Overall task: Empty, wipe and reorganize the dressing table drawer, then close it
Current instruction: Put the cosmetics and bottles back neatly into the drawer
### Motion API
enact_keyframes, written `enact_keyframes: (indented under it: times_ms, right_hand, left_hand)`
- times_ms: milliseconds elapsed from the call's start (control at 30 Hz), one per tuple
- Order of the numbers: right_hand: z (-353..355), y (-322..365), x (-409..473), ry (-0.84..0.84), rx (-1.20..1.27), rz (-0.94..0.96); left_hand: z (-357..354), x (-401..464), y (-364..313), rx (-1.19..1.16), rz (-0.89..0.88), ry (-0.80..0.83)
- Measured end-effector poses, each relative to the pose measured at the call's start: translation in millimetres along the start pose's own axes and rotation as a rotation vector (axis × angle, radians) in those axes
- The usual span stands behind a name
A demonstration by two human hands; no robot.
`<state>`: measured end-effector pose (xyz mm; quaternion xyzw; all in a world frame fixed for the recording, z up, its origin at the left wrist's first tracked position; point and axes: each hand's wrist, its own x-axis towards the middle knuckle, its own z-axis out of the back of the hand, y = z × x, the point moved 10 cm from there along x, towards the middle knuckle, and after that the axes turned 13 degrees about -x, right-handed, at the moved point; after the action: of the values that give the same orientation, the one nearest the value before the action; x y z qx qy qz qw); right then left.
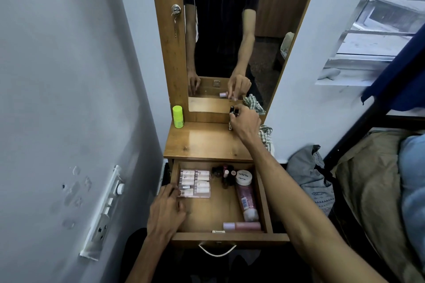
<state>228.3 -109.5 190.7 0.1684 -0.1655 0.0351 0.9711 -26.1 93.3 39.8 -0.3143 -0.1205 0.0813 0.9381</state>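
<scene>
Forearms: two bare arms are reaching in from the bottom edge, nearest the camera.
Wall: pale grey plaster is filling the left side, carrying a white switch strip (104, 211) and some chipped patches.
Left hand (166, 210): it is resting over the drawer's left wall, its fingers (172, 190) lying loosely bent against the pack of small pink tubes (195, 183); no firm grip is showing.
Drawer (220, 236): it is standing pulled open below the worktop, its metal handle (217, 251) facing the camera.
Drawer contents: the tube pack is sitting at the back left; dark little bottles (224, 174) are clustering at the back centre; a white-lidded jar (243, 177) is sitting just right of them; a pink tube (247, 202) is lying along the right wall; a pink bottle (241, 226) is lying along the front wall.
Worktop (204, 142): glossy wood is reflecting light, with a lime-green bottle (178, 116) standing upright at its back left corner.
Mirror (230, 30): it is rising behind the worktop in a wooden frame with a lock and keys (175, 12) on the left post, reflecting the person's torso and arms.
Right hand (245, 123): it is stretching to the back right of the worktop, fingers curling round a small dark bottle (232, 110).
Checked cloth (265, 134): it is hanging off the worktop's right edge, behind the right wrist.
Grey bag (310, 174): it is slumping on the floor by the wall.
Bed (372, 179): it is occupying the right, with a window above.
</scene>
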Motion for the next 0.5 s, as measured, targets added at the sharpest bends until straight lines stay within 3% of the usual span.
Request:
enact_keyframes:
  times_ms: [233, 500]
  right_hand:
    - [-25, 1, 16, 0.088, -0.103, -0.043]
    - [-31, 4, 12, 0.121, -0.035, -0.001]
  left_hand:
    - [-1, 1, 3, 0.018, 0.022, 0.01]
    - [-6, 3, 10, 0.031, 0.026, 0.043]
